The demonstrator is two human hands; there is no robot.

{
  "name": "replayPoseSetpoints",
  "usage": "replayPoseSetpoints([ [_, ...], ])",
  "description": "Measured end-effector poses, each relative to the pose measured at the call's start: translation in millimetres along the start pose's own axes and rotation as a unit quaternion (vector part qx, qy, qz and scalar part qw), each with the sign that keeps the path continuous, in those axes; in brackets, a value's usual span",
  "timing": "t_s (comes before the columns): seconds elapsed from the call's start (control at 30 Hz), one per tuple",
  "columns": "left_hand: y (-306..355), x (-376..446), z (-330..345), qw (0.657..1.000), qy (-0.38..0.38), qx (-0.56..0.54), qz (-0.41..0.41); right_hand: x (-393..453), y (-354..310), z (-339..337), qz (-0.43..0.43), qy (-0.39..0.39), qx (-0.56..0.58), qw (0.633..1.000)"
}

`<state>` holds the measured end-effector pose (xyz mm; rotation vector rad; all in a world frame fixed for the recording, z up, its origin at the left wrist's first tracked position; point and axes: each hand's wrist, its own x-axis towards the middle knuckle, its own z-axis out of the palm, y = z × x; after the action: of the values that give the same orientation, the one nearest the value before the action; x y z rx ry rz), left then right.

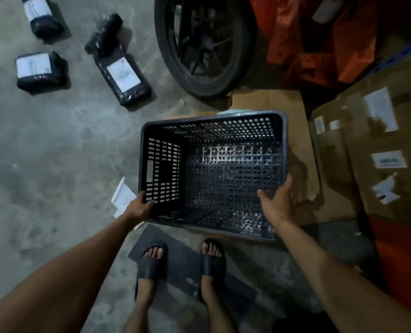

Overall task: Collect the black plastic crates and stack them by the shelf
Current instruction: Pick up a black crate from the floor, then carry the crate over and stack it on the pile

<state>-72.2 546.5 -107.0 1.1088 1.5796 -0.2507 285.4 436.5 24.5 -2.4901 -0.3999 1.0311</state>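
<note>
A black perforated plastic crate (223, 169) with nothing in it is held in front of me over the concrete floor and a flattened cardboard sheet. My left hand (140, 206) grips the crate's near left corner, fingers curled over the rim. My right hand (277, 200) clasps the near right rim, thumb inside the crate. The crate's open top faces me, tilted slightly. Its near wall is partly hidden by my hands.
A black motorcycle wheel (199, 44) stands just beyond the crate. Three black wrapped parcels (122, 73) lie on the floor at upper left. Cardboard boxes (379, 152) and orange racking (319, 39) fill the right side. A dark mat (182, 260) lies under my sandalled feet.
</note>
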Motion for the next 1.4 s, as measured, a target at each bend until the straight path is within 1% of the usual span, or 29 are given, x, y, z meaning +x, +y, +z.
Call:
replayPoseSetpoints([
  [0.07, -14.3, 36.7, 2.5, 0.999, 0.028, -0.017, -0.023, 2.1, 10.1, 9.9, -0.004, 0.075, -0.013, 0.997],
  [0.1, -20.3, 55.3, 5.2, 0.998, 0.048, -0.022, -0.038, 7.1, 13.9, 18.4, 0.001, 0.1, -0.024, 0.995],
  [0.13, -13.5, 56.6, 4.0, 0.997, 0.062, -0.033, -0.038, 9.7, 15.7, 17.7, 0.002, 0.115, -0.031, 0.993],
  [0.2, -7.9, 64.7, 6.5, 0.994, 0.059, -0.085, -0.032, 16.3, 22.7, 14.1, -0.024, 0.116, -0.016, 0.993],
  [0.27, -37.6, 104.0, 14.6, 0.989, 0.05, -0.132, -0.033, 16.3, 27.1, 14.3, -0.045, 0.111, -0.016, 0.993],
  [0.33, -51.3, 117.2, 18.5, 0.988, 0.061, -0.135, -0.032, 13.5, 25.6, 12.7, -0.034, 0.11, -0.022, 0.993],
  [0.4, -40.9, 99.4, 15.6, 0.988, 0.074, -0.128, -0.044, 13.7, 19.2, 2.1, -0.001, 0.098, 0.012, 0.995],
  [0.43, -24.9, 78.9, 9.5, 0.989, 0.081, -0.109, -0.051, 12.4, 13.9, -7.9, 0.029, 0.088, 0.048, 0.995],
  [0.47, 8.5, 37.7, 1.5, 0.99, 0.1, -0.086, -0.048, 17.4, 14.3, -17.4, 0.057, 0.077, 0.083, 0.992],
  [0.53, 44.7, -8.9, -20.6, 0.989, 0.14, -0.034, -0.016, 10.3, 3.7, -40.5, 0.095, 0.047, 0.133, 0.985],
  [0.57, 58.1, -28.5, -35.5, 0.987, 0.161, -0.003, 0.009, -1.3, -2.9, -54.1, 0.105, 0.044, 0.143, 0.983],
  [0.63, 79.2, -66.5, -60.1, 0.98, 0.189, 0.036, 0.043, -31.5, -16.2, -78.1, 0.132, 0.068, 0.163, 0.975],
  [0.73, 118.6, -147.7, -92.5, 0.971, 0.228, 0.036, 0.058, -99.7, -30.5, -116.5, 0.165, 0.082, 0.199, 0.962],
  [0.8, 148.1, -212.9, -111.4, 0.967, 0.24, 0.028, 0.074, -156.4, -36.9, -152.9, 0.148, 0.099, 0.218, 0.96],
  [0.87, 170.4, -263.6, -129.3, 0.968, 0.234, 0.029, 0.092, -206.5, -38.2, -186.3, 0.113, 0.115, 0.202, 0.966],
  [0.93, 199.7, -314.7, -144.3, 0.969, 0.22, 0.026, 0.113, -254.6, -37.8, -223.2, 0.075, 0.158, 0.161, 0.971],
  [0.97, 218.3, -344.6, -151.5, 0.968, 0.213, 0.028, 0.131, -283.4, -37.5, -246.8, 0.059, 0.189, 0.161, 0.967],
  [1.03, 253.1, -394.1, -161.3, 0.964, 0.197, 0.033, 0.173, -331.5, -37.5, -287.4, 0.031, 0.223, 0.168, 0.96],
  [1.1, 285.1, -435.1, -167.6, 0.957, 0.16, 0.062, 0.232, -378.6, -37.2, -325.3, 0.002, 0.249, 0.17, 0.954],
  [1.17, 313.3, -477.5, -170.2, 0.943, 0.128, 0.091, 0.293, -425.2, -31.1, -362.8, -0.023, 0.268, 0.166, 0.949],
  [1.27, 349.6, -539.8, -165.5, 0.91, 0.128, 0.135, 0.37, -491.2, -14.7, -412.0, -0.042, 0.323, 0.199, 0.924],
  [1.4, 384.7, -620.8, -147.6, 0.851, 0.128, 0.157, 0.485, -569.9, 5.9, -458.1, -0.043, 0.415, 0.228, 0.88],
])
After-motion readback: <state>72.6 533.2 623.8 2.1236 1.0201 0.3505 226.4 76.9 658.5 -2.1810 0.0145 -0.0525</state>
